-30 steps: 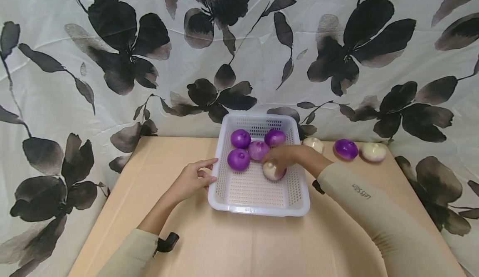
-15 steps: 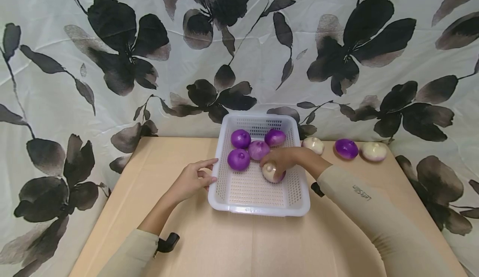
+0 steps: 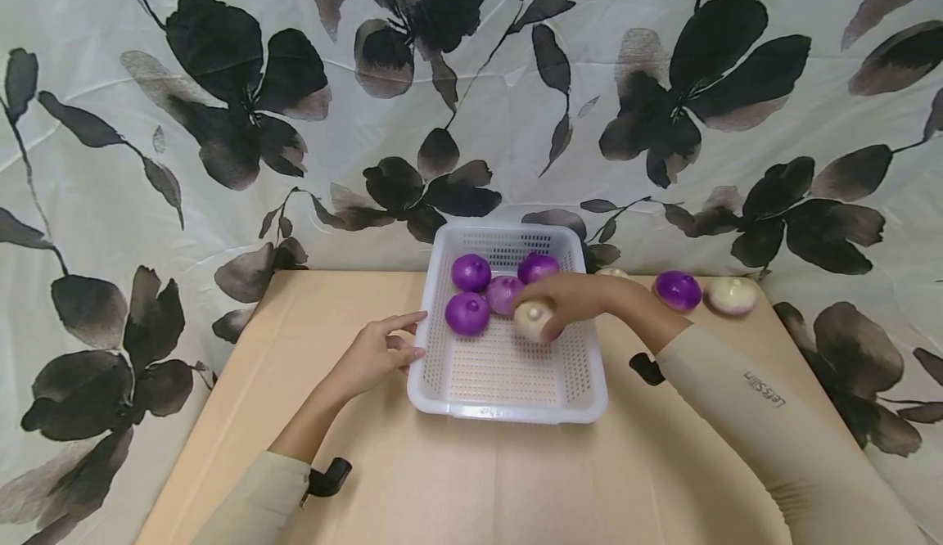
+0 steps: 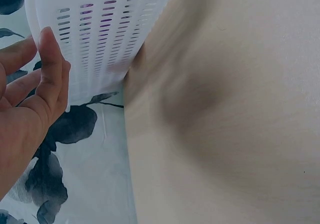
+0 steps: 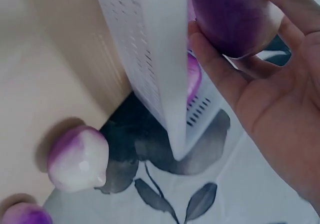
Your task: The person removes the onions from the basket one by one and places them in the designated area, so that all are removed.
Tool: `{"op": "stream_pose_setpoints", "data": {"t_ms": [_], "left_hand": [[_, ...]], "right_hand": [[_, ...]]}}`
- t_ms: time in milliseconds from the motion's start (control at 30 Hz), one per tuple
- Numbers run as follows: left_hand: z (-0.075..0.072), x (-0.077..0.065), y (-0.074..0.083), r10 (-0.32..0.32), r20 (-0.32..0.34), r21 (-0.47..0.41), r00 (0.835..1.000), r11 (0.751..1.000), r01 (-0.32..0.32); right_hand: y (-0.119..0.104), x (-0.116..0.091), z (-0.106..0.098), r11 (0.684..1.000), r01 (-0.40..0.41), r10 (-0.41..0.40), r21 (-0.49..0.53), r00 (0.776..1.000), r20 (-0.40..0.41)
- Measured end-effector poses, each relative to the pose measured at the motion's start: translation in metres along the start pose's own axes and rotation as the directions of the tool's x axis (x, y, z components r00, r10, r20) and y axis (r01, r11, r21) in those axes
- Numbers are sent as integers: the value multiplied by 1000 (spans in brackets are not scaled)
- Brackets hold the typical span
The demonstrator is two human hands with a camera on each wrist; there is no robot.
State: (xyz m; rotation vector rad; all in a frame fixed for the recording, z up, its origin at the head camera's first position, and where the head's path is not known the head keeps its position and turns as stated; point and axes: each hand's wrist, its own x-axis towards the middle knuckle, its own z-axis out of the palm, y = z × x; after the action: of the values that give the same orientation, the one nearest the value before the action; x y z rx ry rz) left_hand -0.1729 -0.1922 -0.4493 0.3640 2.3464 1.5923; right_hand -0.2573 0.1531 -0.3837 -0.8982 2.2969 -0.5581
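Note:
My right hand [image 3: 570,298] grips a white-and-purple turnip [image 3: 532,322] over the right half of a white perforated plastic basket [image 3: 507,413]. Its fingers curl round the turnip, whose dark purple side [image 5: 235,16] faces the right wrist camera, close by the basket's rim. Several purple turnips [image 3: 467,313] sit inside, towards the back of the basket. At the basket's left side, my left hand [image 3: 376,355] touches the rim with extended fingertips. The left wrist view shows those fingers [image 4: 50,69] against the outer wall.
Along the table's back right edge lie a purple turnip [image 3: 678,290] and a pale one [image 3: 731,295]. Another pale turnip [image 5: 80,159] is largely hidden behind the right arm in the head view. A floral cloth [image 3: 295,119] hangs behind the wooden table [image 3: 471,488].
My right hand has raised the turnip from the basket floor and moved it slightly away from me, the forearm swinging right. My left hand has stayed at the rim.

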Motion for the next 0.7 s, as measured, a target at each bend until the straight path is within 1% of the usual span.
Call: {"op": "stream_pose_setpoints", "data": {"t_ms": [100, 167, 267, 367, 433, 533, 633, 700], "left_hand": [[0, 1, -1, 0, 7, -3, 1000, 1000, 0], [1, 1, -1, -3, 9, -6, 1000, 1000, 3], [1, 1, -1, -9, 7, -4, 1000, 1000, 9], [0, 0, -1, -14, 4, 2, 1000, 1000, 14], [0, 0, -1, -15, 6, 4, 1000, 1000, 15], [1, 1, 0, -15, 8, 5, 1000, 1000, 15], [1, 1, 0, -11, 11, 5, 1000, 1000, 11], [1, 1, -1, -9, 10, 7, 1000, 1000, 9]], "right_hand": [[4, -12, -3, 999, 39, -37, 20, 997, -66], [7, -20, -3, 997, 73, -69, 32, 991, -113], [13, -33, -3, 993, 113, -102, 44, 976, -192], [18, -46, -2, 986, 146, -121, 82, 958, -261], [24, -55, -1, 982, 147, -105, 119, 947, -305], [34, -70, 0, 976, 118, -46, 182, 932, -360], [45, -85, 1, 964, 80, 30, 255, 916, -400], [53, -92, 2, 955, 75, 58, 286, 900, -432]]}}
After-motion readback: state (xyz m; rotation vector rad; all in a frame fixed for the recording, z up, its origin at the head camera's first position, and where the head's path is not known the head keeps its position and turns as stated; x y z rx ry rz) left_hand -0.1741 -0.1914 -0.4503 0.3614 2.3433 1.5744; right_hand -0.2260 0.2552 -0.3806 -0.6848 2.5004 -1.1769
